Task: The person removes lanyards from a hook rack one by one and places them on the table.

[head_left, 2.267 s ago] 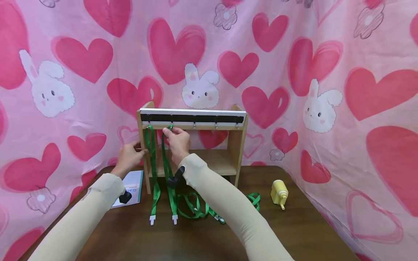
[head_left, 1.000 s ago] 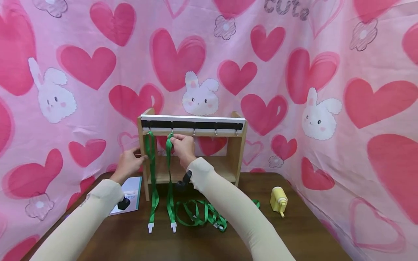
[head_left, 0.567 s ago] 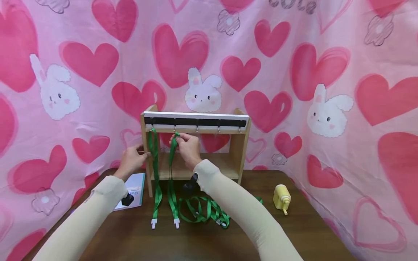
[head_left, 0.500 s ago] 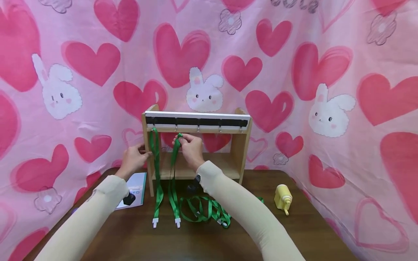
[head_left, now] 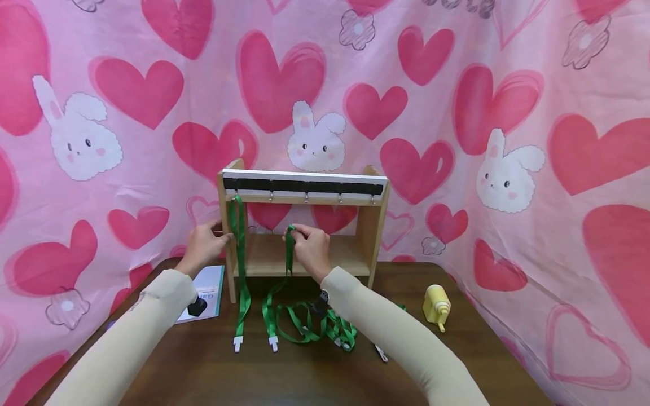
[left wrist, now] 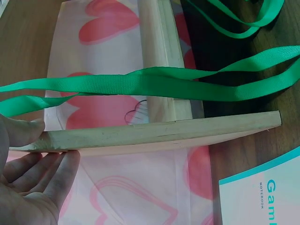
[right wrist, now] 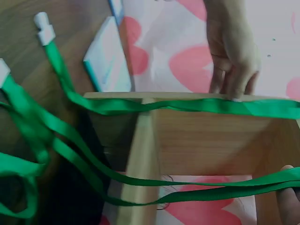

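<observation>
Right hand (head_left: 312,247) has dropped and shifted right since the earlier frame, bringing the held lanyard (head_left: 289,251)'s loop end down from the second hook (head_left: 271,196), counted from the left, of the shelf (head_left: 350,256).
Loop end sits in front of the shelf opening, below the hook line, between hooks two and three. Right hand is nearer: thumb and fingers pinched on it. Long axis: down from the pinch, then bending left to the clip (head_left: 273,343) on the worktop (head_left: 254,378). Left hand (head_left: 202,247) grips the shelf's left panel, beside the hung lanyard (head_left: 241,254).
</observation>
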Available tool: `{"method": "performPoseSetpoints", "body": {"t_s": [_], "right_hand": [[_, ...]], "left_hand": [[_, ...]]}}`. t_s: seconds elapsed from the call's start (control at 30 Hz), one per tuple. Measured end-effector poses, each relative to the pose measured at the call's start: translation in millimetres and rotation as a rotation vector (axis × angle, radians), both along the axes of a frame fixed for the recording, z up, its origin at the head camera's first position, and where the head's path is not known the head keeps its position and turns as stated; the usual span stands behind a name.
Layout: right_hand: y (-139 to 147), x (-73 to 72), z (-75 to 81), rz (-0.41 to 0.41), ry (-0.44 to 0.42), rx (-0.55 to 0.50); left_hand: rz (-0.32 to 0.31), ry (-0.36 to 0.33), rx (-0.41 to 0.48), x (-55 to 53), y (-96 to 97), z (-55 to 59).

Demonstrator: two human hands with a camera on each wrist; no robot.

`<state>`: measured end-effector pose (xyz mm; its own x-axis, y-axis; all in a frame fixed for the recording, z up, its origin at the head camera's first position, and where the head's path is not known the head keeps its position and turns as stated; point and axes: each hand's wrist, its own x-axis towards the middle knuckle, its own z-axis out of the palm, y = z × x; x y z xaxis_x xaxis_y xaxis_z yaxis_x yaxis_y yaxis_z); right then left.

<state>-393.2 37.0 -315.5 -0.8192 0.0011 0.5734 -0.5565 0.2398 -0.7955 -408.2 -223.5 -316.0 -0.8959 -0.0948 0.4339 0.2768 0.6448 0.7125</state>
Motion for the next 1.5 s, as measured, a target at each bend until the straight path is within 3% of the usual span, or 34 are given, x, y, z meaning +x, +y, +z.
{"method": "performPoseSetpoints", "body": {"t_s": [0.13, 0.27, 0.53, 0.77, 0.9, 1.03, 1.23, 1.5], "right_hand": [[6, 10.8, -13.3, 0.03, 0.011, 0.034], [7, 30.5, -28.4, 0.079, -0.011, 0.08], [-3, 75.7, -53.5, 0.298, -0.238, 0.024], [-20, 93.5, -65.6, 0.376, -0.391, -0.047], [-29, 86.6, -73.0, 0.37, -0.46, -0.152], [-38, 69.4, -89.3, 0.329, -0.508, -0.255], [-48, 45.3, -116.6, 0.196, -0.525, -0.259], [-52, 19.8, -138.9, 0.104, -0.527, -0.249]], "left_hand": [[-0.003, -0.002, -0.004, 0.3, 0.5, 0.9], [0.002, -0.002, -0.006, 0.4, 0.7, 1.3], [0.002, -0.019, 0.002, 1.4, 1.3, 1.4], [0.008, -0.023, 0.006, 2.7, 2.4, 1.6], [0.001, -0.018, 0.005, 2.7, 2.0, 1.1], [-0.005, -0.006, 0.002, 2.3, 1.5, 0.4], [-0.012, -0.01, 0.004, 1.8, -0.4, -0.8], [-0.003, -0.013, -0.005, -0.4, -1.2, -2.2]]}}
